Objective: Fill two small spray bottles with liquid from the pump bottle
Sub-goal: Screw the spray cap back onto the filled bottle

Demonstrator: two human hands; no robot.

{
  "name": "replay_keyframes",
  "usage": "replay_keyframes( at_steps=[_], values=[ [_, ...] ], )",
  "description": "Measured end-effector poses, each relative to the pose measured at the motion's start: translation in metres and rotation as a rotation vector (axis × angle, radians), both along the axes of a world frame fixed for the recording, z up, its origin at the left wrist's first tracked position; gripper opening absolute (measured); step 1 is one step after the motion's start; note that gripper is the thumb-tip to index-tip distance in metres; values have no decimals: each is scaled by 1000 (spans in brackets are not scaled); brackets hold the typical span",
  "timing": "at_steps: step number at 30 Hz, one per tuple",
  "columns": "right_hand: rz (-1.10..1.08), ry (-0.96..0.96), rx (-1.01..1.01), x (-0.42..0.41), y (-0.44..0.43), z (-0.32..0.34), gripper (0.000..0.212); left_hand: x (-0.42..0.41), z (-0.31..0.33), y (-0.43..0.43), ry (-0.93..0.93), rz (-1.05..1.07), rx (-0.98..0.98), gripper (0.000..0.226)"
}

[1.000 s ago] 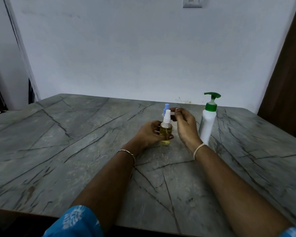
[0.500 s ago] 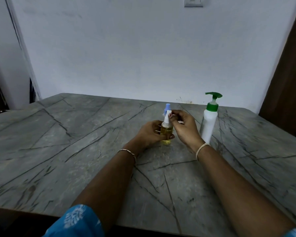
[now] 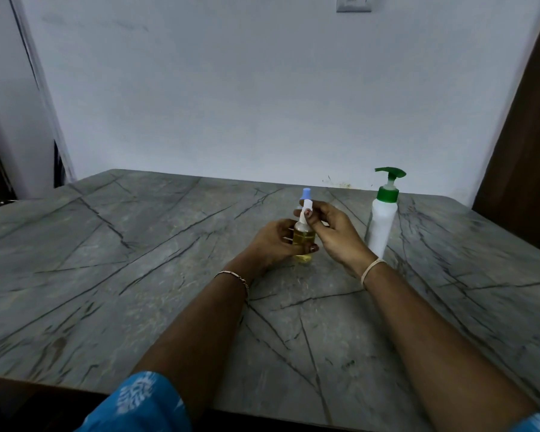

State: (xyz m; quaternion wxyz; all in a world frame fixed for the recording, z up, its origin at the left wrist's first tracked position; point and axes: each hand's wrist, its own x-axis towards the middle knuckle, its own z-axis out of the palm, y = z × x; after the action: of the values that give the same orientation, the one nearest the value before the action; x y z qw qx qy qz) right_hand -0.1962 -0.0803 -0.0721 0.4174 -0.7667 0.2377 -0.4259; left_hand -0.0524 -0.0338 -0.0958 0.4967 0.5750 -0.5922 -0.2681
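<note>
Gripping the small clear spray bottle of yellow liquid [image 3: 304, 236], your left hand [image 3: 275, 243] steadies it; your right hand [image 3: 334, 235] pinches its white nozzle [image 3: 305, 210], left of the white green-topped pump bottle [image 3: 382, 222].

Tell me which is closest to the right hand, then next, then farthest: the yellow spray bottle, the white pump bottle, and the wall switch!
1. The yellow spray bottle: the right hand pinches its white top, so they touch.
2. The white pump bottle: standing apart, just to the hand's right on the table.
3. The wall switch: high on the wall, far behind everything.
</note>
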Motion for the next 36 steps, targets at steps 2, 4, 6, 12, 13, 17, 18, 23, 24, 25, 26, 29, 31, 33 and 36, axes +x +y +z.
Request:
replay_keyframes(
  at_steps=[2, 4, 6, 12, 13, 17, 18, 23, 24, 25, 26, 29, 31, 33, 36],
  values=[
    [15, 13, -11, -4, -2, 2, 32, 0, 0, 0, 0, -3, 1, 43],
    [-32, 9, -23, -5, -3, 2, 31, 0, 0, 0, 7, -11, 1, 41],
    [-98, 1, -41, -2, -4, 1, 30, -1, 0, 0, 6, -19, -3, 40],
    [-271, 44, -141, 6, -5, -2, 27, -2, 3, 4, -41, -11, -18, 33],
    [-288, 54, -145, 7, -4, -2, 25, -2, 4, 4, -62, -7, -22, 32],
    [-321, 68, -155, 7, -4, -4, 22, -3, 4, 3, -172, 45, -53, 32],
    [-329, 69, -158, 7, -4, -4, 21, -4, 4, 2, -202, 67, -60, 34],
    [-387, 76, -183, 8, -2, -5, 21, -6, 2, 1, -285, 138, -100, 40],
    [-401, 82, -192, 8, -2, -5, 21, -6, 2, 0, -303, 154, -105, 41],
    [-408, 86, -194, 8, -2, -5, 21, -7, 2, 0, -325, 171, -110, 42],
    [-406, 88, -186, 7, -2, -4, 22, -7, 3, 0, -343, 184, -115, 43],
    [-314, 52, -101, 4, -4, -2, 22, -8, 3, 1, -324, 190, -112, 43],
    [-220, -17, -36, 0, -5, -2, 21, -8, 4, 2, -268, 161, -79, 40],
    [-150, -63, -10, -4, -5, 0, 24, -7, 8, 5, -208, 93, -27, 36],
    [-61, -114, 46, -6, -3, 5, 21, -6, 14, 11, -68, -61, 66, 31]
  ],
)
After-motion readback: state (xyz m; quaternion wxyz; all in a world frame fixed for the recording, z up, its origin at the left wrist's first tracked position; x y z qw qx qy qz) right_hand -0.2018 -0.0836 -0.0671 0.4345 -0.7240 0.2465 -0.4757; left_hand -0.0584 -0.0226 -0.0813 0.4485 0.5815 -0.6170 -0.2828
